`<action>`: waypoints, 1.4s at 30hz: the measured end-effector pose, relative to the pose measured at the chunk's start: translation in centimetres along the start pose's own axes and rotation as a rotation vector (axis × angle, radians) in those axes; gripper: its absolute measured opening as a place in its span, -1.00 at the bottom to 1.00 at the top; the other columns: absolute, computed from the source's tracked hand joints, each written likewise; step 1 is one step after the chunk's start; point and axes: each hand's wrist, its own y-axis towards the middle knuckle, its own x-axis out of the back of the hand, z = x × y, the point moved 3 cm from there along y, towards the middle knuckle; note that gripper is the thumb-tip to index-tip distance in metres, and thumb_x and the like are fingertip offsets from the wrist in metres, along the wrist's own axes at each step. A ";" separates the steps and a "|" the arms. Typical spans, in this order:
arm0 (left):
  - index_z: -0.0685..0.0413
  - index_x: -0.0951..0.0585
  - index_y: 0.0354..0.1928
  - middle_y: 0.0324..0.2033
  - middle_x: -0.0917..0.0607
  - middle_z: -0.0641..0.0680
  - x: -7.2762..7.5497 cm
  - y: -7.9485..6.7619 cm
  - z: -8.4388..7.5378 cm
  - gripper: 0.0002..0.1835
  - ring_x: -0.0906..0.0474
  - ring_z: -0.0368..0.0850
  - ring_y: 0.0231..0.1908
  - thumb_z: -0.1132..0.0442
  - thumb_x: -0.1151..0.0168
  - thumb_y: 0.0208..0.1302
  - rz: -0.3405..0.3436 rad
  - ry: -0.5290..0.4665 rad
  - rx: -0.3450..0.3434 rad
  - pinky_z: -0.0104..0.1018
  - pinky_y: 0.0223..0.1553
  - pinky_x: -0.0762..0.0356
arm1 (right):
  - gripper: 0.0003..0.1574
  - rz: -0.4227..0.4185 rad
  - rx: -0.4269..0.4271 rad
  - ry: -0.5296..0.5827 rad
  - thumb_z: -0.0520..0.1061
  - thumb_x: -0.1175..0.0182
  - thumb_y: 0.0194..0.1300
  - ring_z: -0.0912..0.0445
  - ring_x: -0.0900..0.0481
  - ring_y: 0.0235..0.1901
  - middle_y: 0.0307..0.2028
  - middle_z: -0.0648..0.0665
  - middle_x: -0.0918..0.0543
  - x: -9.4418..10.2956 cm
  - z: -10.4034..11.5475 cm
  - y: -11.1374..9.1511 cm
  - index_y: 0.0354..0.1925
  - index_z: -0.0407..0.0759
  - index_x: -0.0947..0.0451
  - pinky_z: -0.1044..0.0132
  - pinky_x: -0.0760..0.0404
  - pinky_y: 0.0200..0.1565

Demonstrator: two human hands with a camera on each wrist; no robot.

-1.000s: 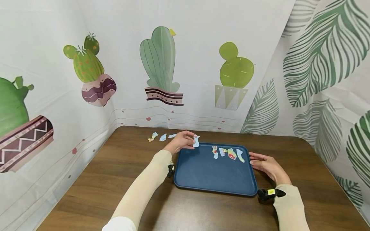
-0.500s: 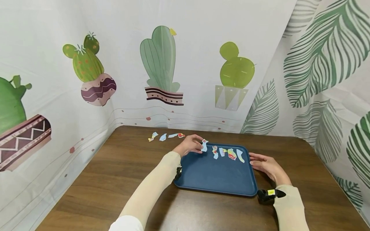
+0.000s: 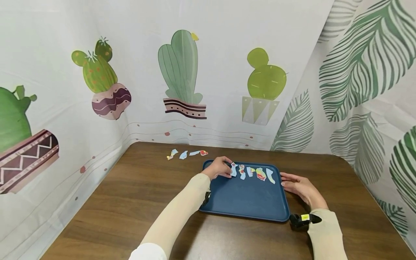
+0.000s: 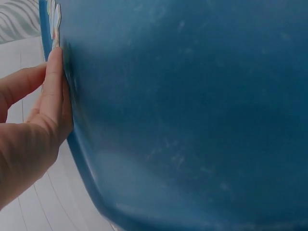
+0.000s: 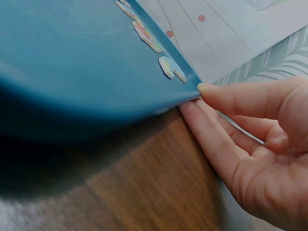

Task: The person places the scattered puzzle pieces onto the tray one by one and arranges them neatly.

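My left hand (image 3: 220, 169) is over the far side of the blue tray (image 3: 242, 198) in the head view, its fingertips pinching a light blue, irregular paper piece (image 3: 233, 169) with a red mark. That piece stands at the left end of a row of several similar colored pieces, among them a red and yellow piece (image 3: 261, 174) and a pale curved piece (image 3: 270, 176). In the left wrist view the left fingers (image 4: 52, 86) reach down to the tray's surface, mostly hiding the held piece. At the tray's right edge my right hand (image 5: 250, 139) grips the rim, thumb above and fingers below.
Beyond the tray's far left corner, several more pieces lie in a line on the brown wooden table (image 3: 130, 202), including a blue piece (image 3: 183, 155) and a red and yellow one (image 3: 203, 152). A cactus-print cloth (image 3: 221, 72) hangs behind the table.
My left hand has carried the light blue piece rightward and down, from the tray's far left edge to beside the row. The right hand stays at the rim.
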 end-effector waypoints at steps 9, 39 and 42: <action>0.36 -0.48 0.10 -0.53 -0.50 0.17 -0.3 0.1 0.1 -0.54 -0.53 -0.05 -0.52 0.68 -0.18 0.12 -0.066 0.015 0.024 -0.18 -0.30 -0.73 | -0.18 -0.002 -0.002 -0.002 -0.21 -0.21 0.34 0.26 -0.61 -0.13 0.20 -0.42 -0.40 0.0 0.1 0.1 0.41 -0.43 -0.08 0.33 -0.64 -0.01; 0.41 -0.52 0.06 -0.31 -0.59 0.28 0.3 -0.5 -0.3 -0.65 -0.66 0.15 -0.33 0.59 -0.19 0.20 -0.077 0.032 0.005 -0.18 -0.27 -0.72 | -0.17 0.005 0.000 0.036 -0.26 -0.22 0.31 0.23 -0.63 -0.14 0.12 -0.30 -0.50 0.1 0.2 0.0 0.40 -0.46 -0.08 0.31 -0.65 -0.02; 0.41 -0.50 0.09 -0.23 -0.60 0.30 1.0 -0.5 -0.7 -0.65 -0.64 0.22 -0.22 0.56 -0.18 0.24 -0.038 0.048 -0.026 -0.15 -0.23 -0.72 | -0.17 0.009 0.003 0.040 -0.26 -0.22 0.31 0.23 -0.63 -0.14 0.11 -0.29 -0.50 0.0 0.2 -0.1 0.39 -0.47 -0.08 0.32 -0.65 -0.03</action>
